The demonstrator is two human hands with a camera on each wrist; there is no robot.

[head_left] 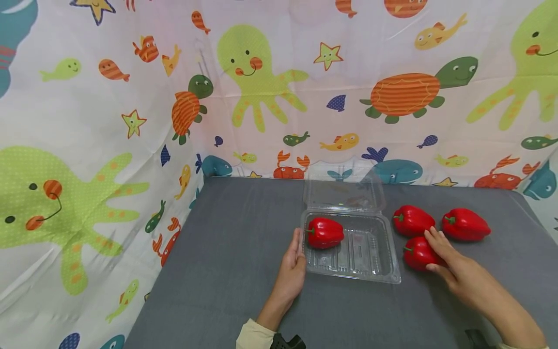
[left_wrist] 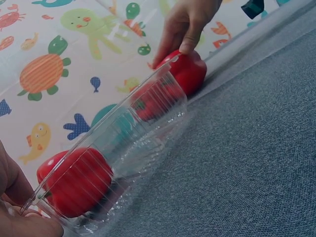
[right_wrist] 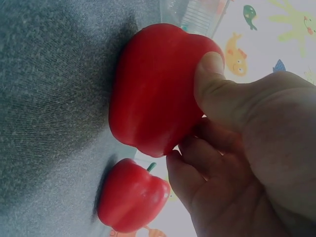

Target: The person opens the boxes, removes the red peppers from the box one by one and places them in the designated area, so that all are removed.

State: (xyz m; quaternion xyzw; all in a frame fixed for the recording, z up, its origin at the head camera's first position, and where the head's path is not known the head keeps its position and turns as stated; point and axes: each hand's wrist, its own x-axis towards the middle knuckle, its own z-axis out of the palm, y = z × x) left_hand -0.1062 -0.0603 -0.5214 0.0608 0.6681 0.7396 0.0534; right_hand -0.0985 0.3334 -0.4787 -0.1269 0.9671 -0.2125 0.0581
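A clear plastic clamshell container (head_left: 370, 271) lies with its lid (head_left: 344, 189) folded back. One red bell pepper (head_left: 324, 233) sits in its left part. At the container's left edge, my left hand (head_left: 291, 266) pinches the rim, seen closer in the left wrist view with the thumb (left_wrist: 32, 226) below. To the right of the container, my right hand (head_left: 457, 266) grips another red bell pepper (head_left: 420, 253) between thumb and fingers. In the right wrist view the thumb (right_wrist: 212, 84) presses on that pepper's side (right_wrist: 153, 89).
Two more red bell peppers lie behind the right hand, one near the container (head_left: 411, 219) and one farther right (head_left: 466, 225). The grey tabletop (head_left: 226, 271) is bordered by a curtain (head_left: 279, 87) printed with sea animals at the back and left.
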